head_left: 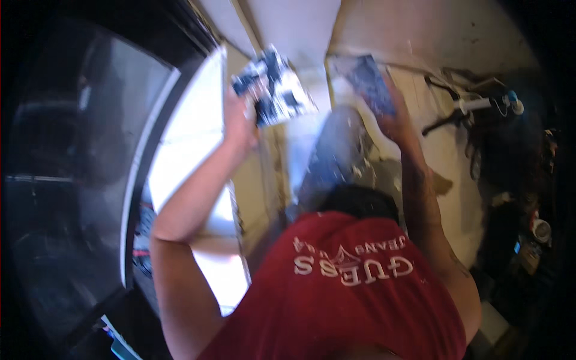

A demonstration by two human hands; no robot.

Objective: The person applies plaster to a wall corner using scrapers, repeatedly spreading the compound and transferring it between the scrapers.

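My left hand [240, 120] is closed round a flat plate [282, 93] streaked with white paste over dark patches, held up in the upper middle of the view. To its right, my right hand [393, 120] grips a wide grey scraper blade [369, 78], tilted and a little blurred, apart from the plate. Below and between the hands is my bent knee in dusty grey trousers [333, 144], with my red shirt [354, 306] along the lower edge.
Pale panels [291, 27] surround the upper middle, with a bright white strip [186, 138] at the left beside a dark framed glass pane [78, 180]. At the right lie a white-and-black tool [474, 105] with cord and dark cluttered items [528, 258].
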